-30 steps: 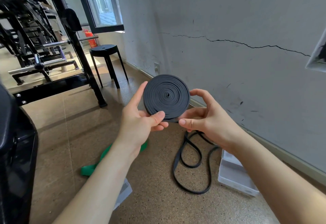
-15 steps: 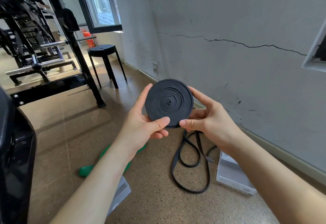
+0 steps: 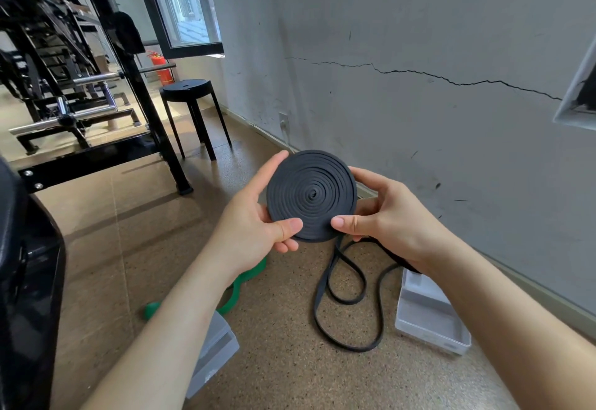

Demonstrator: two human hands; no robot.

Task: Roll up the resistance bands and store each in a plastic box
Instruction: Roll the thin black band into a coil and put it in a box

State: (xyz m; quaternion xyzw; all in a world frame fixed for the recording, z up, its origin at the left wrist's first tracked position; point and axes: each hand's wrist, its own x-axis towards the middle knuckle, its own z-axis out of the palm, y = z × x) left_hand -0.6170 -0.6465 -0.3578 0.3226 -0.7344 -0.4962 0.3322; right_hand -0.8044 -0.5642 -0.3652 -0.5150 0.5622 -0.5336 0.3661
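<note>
I have both hands raised in front of the camera, gripping the black resistance band, most of it wound into a flat coil with its spiral face turned towards me. The left hand curls round the coil's left edge, thumb pressed on the lower face. The right hand pinches the right edge, thumb in front and fingers behind. I see the unrolled tail drop from the coil's bottom and loop across the floor. A clear plastic box lies just beside those loops near the wall. A second plastic box sits below the left forearm, close to a green band.
</note>
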